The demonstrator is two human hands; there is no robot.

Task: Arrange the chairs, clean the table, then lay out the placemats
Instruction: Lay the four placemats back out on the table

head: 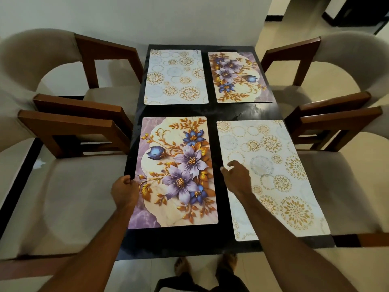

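- Your left hand [124, 189] pinches the near-left floral placemat [174, 173] at its left edge.
- Your right hand [236, 178], fingers loose, hovers over the circle-patterned placemat [273, 175].
- Glossy black rectangular table [212, 110].

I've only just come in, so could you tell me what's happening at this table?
A person is laying placemats on the dark table. Four are down. The left hand holds the near floral placemat at its left edge; the right hand rests on the near circle-pattern placemat. Chairs sit along both sides.
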